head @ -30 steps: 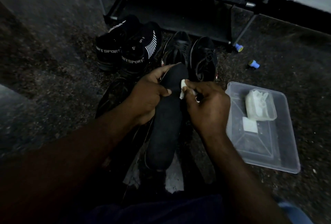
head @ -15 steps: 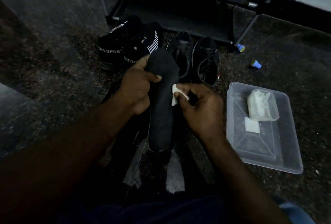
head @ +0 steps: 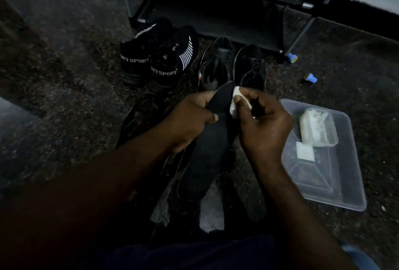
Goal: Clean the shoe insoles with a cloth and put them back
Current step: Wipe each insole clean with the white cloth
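Top edge cut off rack (head: 226,17). Most of cloth (head: 233,108) was hidden in right hand (head: 265,127). Contents of tub (head: 317,128) too blurred to tell.

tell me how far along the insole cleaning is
Done: one black insole is out of its shoe. In hand: the left hand grips it while the right hand pinches a white cloth against its top end. Left: finish wiping and put it back. The lace-up shoes and SPORT pair stand nearby; whether their insoles are clean cannot be seen.
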Demonstrator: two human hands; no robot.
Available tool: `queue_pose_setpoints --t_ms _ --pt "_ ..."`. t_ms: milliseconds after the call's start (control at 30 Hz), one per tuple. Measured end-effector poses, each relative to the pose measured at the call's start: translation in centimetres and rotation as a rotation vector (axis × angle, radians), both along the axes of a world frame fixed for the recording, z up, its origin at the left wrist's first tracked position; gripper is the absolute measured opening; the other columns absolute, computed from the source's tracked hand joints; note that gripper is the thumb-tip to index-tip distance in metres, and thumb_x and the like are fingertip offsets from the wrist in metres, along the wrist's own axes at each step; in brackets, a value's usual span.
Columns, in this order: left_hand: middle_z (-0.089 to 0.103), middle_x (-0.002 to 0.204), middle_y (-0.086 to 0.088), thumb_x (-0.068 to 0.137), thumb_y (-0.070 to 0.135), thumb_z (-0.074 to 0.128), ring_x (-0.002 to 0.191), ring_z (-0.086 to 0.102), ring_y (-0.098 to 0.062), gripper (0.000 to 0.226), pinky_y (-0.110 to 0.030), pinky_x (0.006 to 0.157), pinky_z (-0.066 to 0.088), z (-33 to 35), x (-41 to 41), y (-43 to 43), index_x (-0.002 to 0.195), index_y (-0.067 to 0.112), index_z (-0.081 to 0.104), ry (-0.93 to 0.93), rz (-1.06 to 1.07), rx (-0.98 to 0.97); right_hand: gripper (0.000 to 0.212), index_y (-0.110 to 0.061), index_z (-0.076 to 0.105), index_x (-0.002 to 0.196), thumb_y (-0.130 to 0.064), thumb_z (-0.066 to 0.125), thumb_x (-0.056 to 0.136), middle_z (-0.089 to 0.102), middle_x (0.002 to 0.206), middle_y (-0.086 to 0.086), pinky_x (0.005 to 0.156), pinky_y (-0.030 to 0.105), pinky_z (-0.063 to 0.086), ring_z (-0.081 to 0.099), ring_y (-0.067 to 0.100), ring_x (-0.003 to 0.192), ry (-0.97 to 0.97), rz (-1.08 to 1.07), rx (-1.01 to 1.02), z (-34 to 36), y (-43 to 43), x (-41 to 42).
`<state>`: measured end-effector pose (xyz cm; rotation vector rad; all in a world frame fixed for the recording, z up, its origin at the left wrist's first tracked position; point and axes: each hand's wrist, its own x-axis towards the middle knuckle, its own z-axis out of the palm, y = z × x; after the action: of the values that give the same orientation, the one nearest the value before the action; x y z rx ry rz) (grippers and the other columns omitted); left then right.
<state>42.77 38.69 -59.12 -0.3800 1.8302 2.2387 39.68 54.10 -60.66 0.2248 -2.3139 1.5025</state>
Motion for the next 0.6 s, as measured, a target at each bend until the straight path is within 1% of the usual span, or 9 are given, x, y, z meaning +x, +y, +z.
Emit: queue_pose_setpoints --t_ms 100,200,267,333,367,400,467,500,600 --pt "0.074 0.121 -0.017 0.08 -0.014 0.049 0.117 0.069 -0.036 0.062 -0.062 0.107 0.048 -0.1 0.1 0.1 0.135 0.01 0.064 0.021 -0.078 -0.032 0.014 -0.022 0.079 0.107 -0.021 0.075 0.093 0.075 0.101 -0.01 0.079 0.048 0.058 0.071 0.013 0.094 0.084 0.021 0.03 0.3 0.1 -0.1" --pt "0.072 0.121 -0.021 0.083 -0.022 0.045 0.116 0.069 -0.038 0.06 -0.058 0.106 0.05 0.1 0.2 0.0 0.134 0.005 0.064 0.025 -0.03 -0.019 0.016 -0.022 0.079 0.108 -0.022 0.074 0.092 0.075 0.101 -0.01 0.08 0.046 0.058 0.07 0.011 0.093 0.063 0.027 0.067 0.0 0.3 -0.3" --pt "0.071 0.12 -0.024 0.083 -0.022 0.046 0.111 0.07 -0.039 0.058 -0.052 0.099 0.054 0.4 0.0 -0.3 0.134 0.0 0.062 0.033 0.053 0.024 0.017 -0.024 0.079 0.107 -0.022 0.075 0.091 0.075 0.101 -0.011 0.081 0.043 0.058 0.071 0.009 0.094 0.014 0.05 0.052 -0.3 0.2 -0.2" --pt "0.073 0.111 -0.018 0.085 -0.023 0.043 0.099 0.071 -0.028 0.055 -0.04 0.088 0.058 0.6 -0.5 -0.7 0.131 0.001 0.063 0.028 0.154 0.065 0.017 -0.026 0.079 0.106 -0.022 0.075 0.09 0.075 0.1 -0.013 0.081 0.038 0.059 0.071 0.006 0.093 -0.036 0.081 0.051 -0.3 0.0 0.1" --pt "0.074 0.108 -0.015 0.086 -0.024 0.043 0.095 0.071 -0.024 0.055 -0.036 0.084 0.059 0.7 -0.7 -0.9 0.129 0.003 0.064 0.027 0.19 0.076 0.017 -0.027 0.079 0.105 -0.022 0.075 0.089 0.075 0.099 -0.014 0.081 0.035 0.059 0.071 0.005 0.092 -0.061 0.093 0.059 -0.4 -0.2 0.2" --pt "0.075 0.109 -0.015 0.086 -0.023 0.042 0.095 0.071 -0.023 0.055 -0.036 0.084 0.059 0.8 -0.8 -1.2 0.129 0.004 0.064 0.027 0.22 0.091 0.016 -0.026 0.079 0.104 -0.022 0.075 0.089 0.075 0.097 -0.014 0.081 0.034 0.059 0.071 0.004 0.091 -0.086 0.109 0.064 -0.4 -0.3 0.3" --pt "0.073 0.12 -0.018 0.087 -0.022 0.042 0.101 0.071 -0.026 0.056 -0.039 0.088 0.059 0.8 -1.0 -1.7 0.133 0.002 0.062 0.033 0.267 0.148 0.014 -0.026 0.078 0.101 -0.023 0.075 0.089 0.075 0.093 -0.014 0.081 0.036 0.06 0.071 0.006 0.088 -0.146 0.156 0.053 -0.6 -0.5 0.4" --pt "0.072 0.121 -0.019 0.087 -0.022 0.043 0.103 0.071 -0.027 0.055 -0.04 0.089 0.059 0.8 -1.1 -1.8 0.133 0.002 0.062 0.038 0.289 0.181 0.013 -0.026 0.078 0.101 -0.023 0.075 0.088 0.074 0.09 -0.013 0.081 0.037 0.06 0.071 0.007 0.086 -0.19 0.179 0.037 -0.7 -0.6 0.4" --pt "0.078 0.105 -0.008 0.088 -0.022 0.042 0.096 0.074 -0.022 0.05 -0.036 0.084 0.061 0.7 -1.3 -2.2 0.118 0.008 0.068 0.052 0.341 0.25 0.013 -0.026 0.077 0.098 -0.018 0.077 0.087 0.074 0.087 -0.007 0.08 0.036 0.06 0.071 0.013 0.083 -0.358 0.214 -0.049 -0.8 -0.9 0.6"
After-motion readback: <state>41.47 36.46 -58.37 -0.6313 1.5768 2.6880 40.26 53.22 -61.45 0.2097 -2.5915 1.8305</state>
